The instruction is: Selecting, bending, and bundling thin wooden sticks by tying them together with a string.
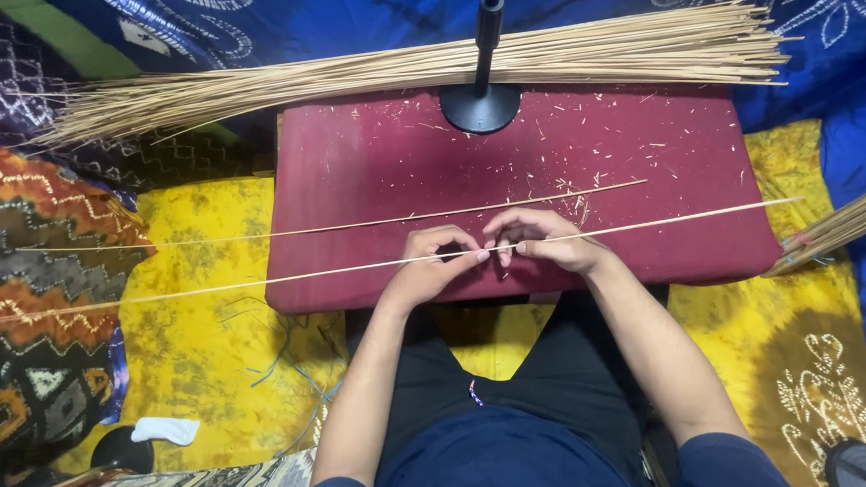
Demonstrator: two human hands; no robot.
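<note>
A long thin pale stick (652, 225) runs across the front of a dark red low table (368, 157), reaching past both edges. My left hand (430, 269) and my right hand (543, 239) pinch it side by side near its middle, fingertips almost touching. A second thin stick (352, 224) lies loose on the table just behind my hands, sticking out to the left.
A thick bundle of similar sticks (423, 72) lies along the table's far edge. A black stand with a round base (482, 105) rises from the table's back. Another bundle (848, 223) pokes in at the right. Yellow and patterned cloths cover the floor; small chips litter the table.
</note>
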